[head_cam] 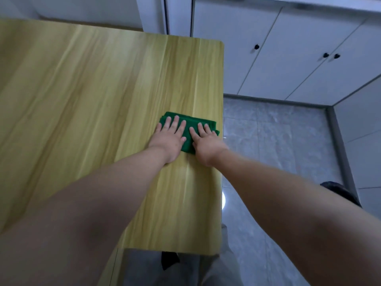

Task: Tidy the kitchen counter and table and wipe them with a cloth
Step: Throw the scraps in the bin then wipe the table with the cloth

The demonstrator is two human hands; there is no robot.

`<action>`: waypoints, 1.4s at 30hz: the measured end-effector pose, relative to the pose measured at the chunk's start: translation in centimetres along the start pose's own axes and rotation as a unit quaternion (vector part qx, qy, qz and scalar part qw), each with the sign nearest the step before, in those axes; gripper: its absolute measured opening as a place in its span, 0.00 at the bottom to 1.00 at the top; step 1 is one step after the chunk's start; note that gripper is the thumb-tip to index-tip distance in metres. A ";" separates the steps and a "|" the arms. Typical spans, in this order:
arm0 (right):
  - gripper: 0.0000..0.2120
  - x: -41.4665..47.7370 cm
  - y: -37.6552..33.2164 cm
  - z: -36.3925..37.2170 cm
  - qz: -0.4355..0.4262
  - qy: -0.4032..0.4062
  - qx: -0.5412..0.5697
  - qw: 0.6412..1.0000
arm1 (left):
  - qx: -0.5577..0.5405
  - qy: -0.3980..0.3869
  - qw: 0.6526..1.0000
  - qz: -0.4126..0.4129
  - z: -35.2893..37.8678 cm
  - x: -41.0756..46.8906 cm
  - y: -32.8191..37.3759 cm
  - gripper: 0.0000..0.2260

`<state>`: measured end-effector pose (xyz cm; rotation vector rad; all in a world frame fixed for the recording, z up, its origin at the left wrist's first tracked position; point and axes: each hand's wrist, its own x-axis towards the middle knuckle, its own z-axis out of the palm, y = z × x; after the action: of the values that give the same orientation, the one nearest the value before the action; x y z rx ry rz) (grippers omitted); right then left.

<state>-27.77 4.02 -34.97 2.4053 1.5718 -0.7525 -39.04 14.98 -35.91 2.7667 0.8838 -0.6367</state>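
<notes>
Wiping looks under way: folded green cloth [192, 120] at 3 o'clock edge of table [82, 89], left hand [171, 141] and right hand [206, 144] press it flat, fingers straight, spread; counter unseen, probably still to do

Cloth [190, 129] on table [82, 100], near right edge
</notes>
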 end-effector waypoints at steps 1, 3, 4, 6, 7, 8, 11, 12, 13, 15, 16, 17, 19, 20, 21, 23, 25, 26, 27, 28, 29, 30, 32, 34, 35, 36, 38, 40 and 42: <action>0.27 -1.4 -0.7 0.8 0.003 -0.006 0.001 1.000 | 0.000 0.002 1.000 0.002 0.7 -1.6 0.2 0.26; 0.27 -4.4 -2.2 2.4 0.009 -0.018 0.000 1.000 | 0.002 0.005 1.000 0.007 2.2 -4.9 0.5 0.26; 0.27 -5.8 -2.9 3.1 0.011 -0.024 -0.001 1.000 | 0.003 0.005 1.000 0.007 2.9 -6.6 0.8 0.26; 0.28 -8.5 -4.3 4.4 0.012 -0.036 -0.005 0.999 | 0.000 0.002 1.000 0.001 4.5 -9.7 1.3 0.26; 0.28 -9.8 -5.1 5.1 0.012 -0.040 -0.009 0.999 | 0.000 0.001 1.000 -0.003 5.4 -11.2 1.5 0.26; 0.29 -10.9 -5.6 5.7 0.011 -0.044 -0.013 0.999 | -0.002 0.000 1.000 -0.005 6.1 -12.4 1.7 0.26; 0.29 -13.8 -6.9 7.1 0.010 -0.057 -0.015 0.998 | -0.007 -0.002 1.000 -0.004 7.8 -15.5 2.1 0.26; 0.29 -14.4 -7.1 7.5 0.010 -0.062 -0.014 0.998 | -0.009 -0.003 1.000 -0.002 8.1 -16.2 2.2 0.26; 0.29 -15.0 -7.4 7.8 0.010 -0.066 -0.012 0.998 | -0.012 -0.004 1.000 -0.001 8.4 -16.8 2.3 0.26; 0.29 -16.0 -7.7 8.2 0.006 -0.074 -0.012 0.997 | -0.014 -0.006 1.000 0.001 8.8 -18.0 2.5 0.26; 0.29 -16.4 -7.7 8.4 0.004 -0.076 -0.013 0.997 | -0.013 -0.007 1.000 0.002 9.0 -18.5 2.7 0.26; 0.28 -16.7 -7.8 8.7 0.003 -0.078 -0.015 0.997 | -0.014 -0.007 1.000 0.001 9.2 -18.9 2.9 0.26; 0.29 -17.4 -7.8 9.1 -0.001 -0.082 -0.021 0.996 | -0.013 -0.007 1.000 -0.004 9.6 -19.8 3.4 0.26; 0.29 -17.6 -7.7 9.3 -0.005 -0.082 -0.024 0.996 | -0.013 -0.007 1.000 -0.006 9.8 -20.1 3.6 0.26; 0.29 -17.8 -7.6 9.6 -0.008 -0.080 -0.027 0.996 | -0.012 -0.005 1.000 -0.009 10.0 -20.3 3.8 0.26; 0.32 -18.0 -7.4 10.2 -0.017 -0.071 -0.039 0.997 | -0.012 0.000 1.000 -0.015 10.3 -20.7 4.0 0.26; 0.37 -18.3 -7.3 10.6 -0.025 -0.060 -0.050 0.997 | -0.014 0.002 1.000 -0.019 10.6 -21.0 4.3 0.26; 0.40 -18.7 -7.2 10.9 -0.030 -0.057 -0.055 0.996 | -0.016 0.002 1.000 -0.023 10.8 -21.4 4.6 0.26; 0.41 -19.0 -7.2 11.0 -0.033 -0.054 -0.058 0.996 | -0.016 0.001 1.000 -0.025 11.0 -21.6 4.8 0.26; 0.41 -19.4 -7.2 11.2 -0.035 -0.053 -0.059 0.996 | -0.018 0.002 1.000 -0.026 11.1 -21.9 5.0 0.26; 0.40 -19.9 -7.2 11.4 -0.037 -0.050 -0.057 0.996 | -0.020 0.002 0.999 -0.027 11.3 -22.3 5.3 0.26; 0.38 -20.3 -7.1 11.5 -0.038 -0.046 -0.053 0.997 | -0.022 0.002 0.999 -0.028 11.5 -22.5 5.5 0.26; 0.36 -21.3 -7.2 11.9 -0.039 -0.046 -0.047 0.997 | -0.023 -0.004 0.999 -0.030 11.8 -23.3 5.9 0.26; 0.35 -22.2 -7.4 12.5 -0.035 -0.052 -0.043 0.997 | -0.022 -0.011 0.999 -0.029 12.1 -24.2 6.4 0.26; 0.36 -22.7 -7.5 12.9 -0.031 -0.052 -0.039 0.997 | -0.022 -0.013 0.999 -0.027 12.3 -24.6 6.6 0.26; 0.36 -23.2 -7.6 13.1 -0.026 -0.050 -0.035 0.998 | -0.019 -0.015 0.999 -0.022 12.3 -25.0 6.7 0.26; 0.37 -23.9 -7.9 13.7 -0.016 -0.048 -0.027 0.998 | -0.014 -0.018 1.000 -0.010 12.4 -25.6 6.9 0.26; 0.38 -24.6 -8.3 14.1 -0.003 -0.052 -0.011 0.999 | -0.011 -0.020 1.000 0.002 12.4 -26.1 6.8 0.26; 0.38 -25.2 -8.8 14.2 0.015 -0.052 -0.003 0.999 | -0.006 -0.024 1.000 0.014 12.5 -26.6 6.7 0.26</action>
<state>-48.14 -18.35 -33.50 2.3389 1.4935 -0.8518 -58.94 -7.66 -35.03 2.7351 0.8354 -0.6872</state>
